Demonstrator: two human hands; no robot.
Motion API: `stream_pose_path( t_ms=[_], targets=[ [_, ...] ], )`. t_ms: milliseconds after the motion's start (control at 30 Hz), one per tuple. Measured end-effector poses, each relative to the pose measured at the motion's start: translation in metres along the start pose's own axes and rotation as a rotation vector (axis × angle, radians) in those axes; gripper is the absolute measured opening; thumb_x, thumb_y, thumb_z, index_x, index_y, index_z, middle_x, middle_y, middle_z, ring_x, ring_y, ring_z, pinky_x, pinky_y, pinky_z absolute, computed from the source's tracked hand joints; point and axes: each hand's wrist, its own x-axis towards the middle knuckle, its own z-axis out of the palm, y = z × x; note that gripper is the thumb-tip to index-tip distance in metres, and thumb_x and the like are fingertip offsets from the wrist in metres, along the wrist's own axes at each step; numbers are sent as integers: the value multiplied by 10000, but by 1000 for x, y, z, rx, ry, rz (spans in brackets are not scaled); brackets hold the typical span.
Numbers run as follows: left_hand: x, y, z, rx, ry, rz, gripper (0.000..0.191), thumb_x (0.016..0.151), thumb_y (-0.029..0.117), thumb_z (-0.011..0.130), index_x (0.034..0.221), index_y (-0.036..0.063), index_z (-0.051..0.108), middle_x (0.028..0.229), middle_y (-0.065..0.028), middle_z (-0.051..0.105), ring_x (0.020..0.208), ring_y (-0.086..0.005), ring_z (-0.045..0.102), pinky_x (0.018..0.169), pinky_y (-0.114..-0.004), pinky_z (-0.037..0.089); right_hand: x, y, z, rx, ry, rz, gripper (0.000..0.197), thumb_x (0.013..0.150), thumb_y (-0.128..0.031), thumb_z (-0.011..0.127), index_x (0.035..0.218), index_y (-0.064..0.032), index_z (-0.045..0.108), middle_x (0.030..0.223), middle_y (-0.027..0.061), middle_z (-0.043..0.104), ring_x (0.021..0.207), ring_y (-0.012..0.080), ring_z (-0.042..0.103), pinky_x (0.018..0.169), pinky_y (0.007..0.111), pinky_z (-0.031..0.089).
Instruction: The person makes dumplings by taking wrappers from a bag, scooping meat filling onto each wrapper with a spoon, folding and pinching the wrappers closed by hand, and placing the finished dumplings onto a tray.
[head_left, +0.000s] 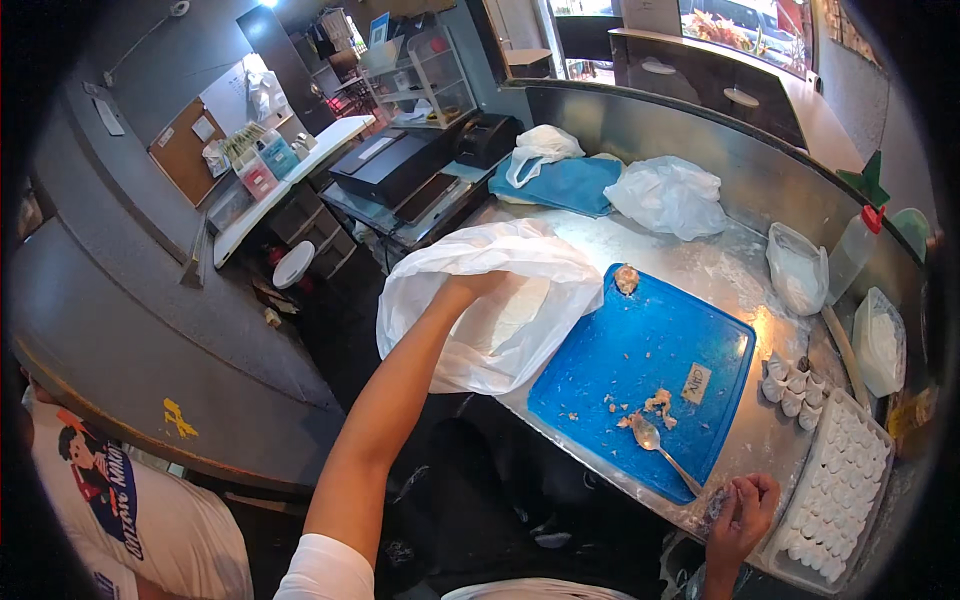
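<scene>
My left hand (480, 283) reaches into a white plastic bag (409, 262) holding pale, flat dough wrappers (517, 315); its fingers are hidden inside. At the table's front edge is my right hand (742, 514), fingers curled together; whether something small is between them cannot be told. Between the hands lies a blue plastic tray (637, 337) with a ball of filling (626, 280) in its far corner, scraps of filling (660, 405) and a metal spoon (651, 437). Folded dumplings (791, 386) sit right of the tray, near a plastic container (832, 487) full of dumplings.
Along the back of the metal table (739, 274) lie a white plastic bag (667, 196) and a blue folded item (574, 184). A red-capped bottle (855, 247) and a container of white powder (879, 343) stand at right. Another person (142, 502) is at lower left, beyond the grey counter (165, 337).
</scene>
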Motion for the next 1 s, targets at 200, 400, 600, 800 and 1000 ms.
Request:
stream_pose_path(
  t_ms=[200,400,600,800,1000],
  targets=[
    [-9,-5,16,101,68,-95,248,995,291,594,1157,138,703,1143,-154,711,1060,-372,662,917,-506,511,1,-2,-1,-9,-2,-18,98,916,56,644,1013,41,650,1073,150,542,983,288,585,870,376,496],
    [-6,1,23,96,175,-46,248,979,295,604,1114,128,729,1097,-157,728,1037,-387,675,908,-525,516,-1,-1,3,30,36,-4,97,909,70,650,1002,44,651,1054,152,552,974,287,586,850,374,495],
    [-7,11,24,199,244,-55,231,978,283,595,1083,145,748,1079,-145,741,1024,-384,688,890,-534,529,3,-5,-1,28,7,24,106,892,71,662,994,45,646,1034,153,561,958,296,587,836,388,495],
    [-8,13,22,242,241,-98,255,986,272,588,1169,154,720,1160,-148,724,1098,-380,676,941,-535,518,3,-5,-2,3,32,-32,128,869,76,672,990,42,650,1022,162,565,940,311,589,826,390,493],
    [-4,25,17,275,95,-194,309,984,301,589,1240,171,703,1250,-134,710,1187,-383,649,1013,-535,497,2,-6,-1,13,24,14,136,869,81,666,997,36,659,1022,164,571,939,317,595,821,395,497]
  ],
)
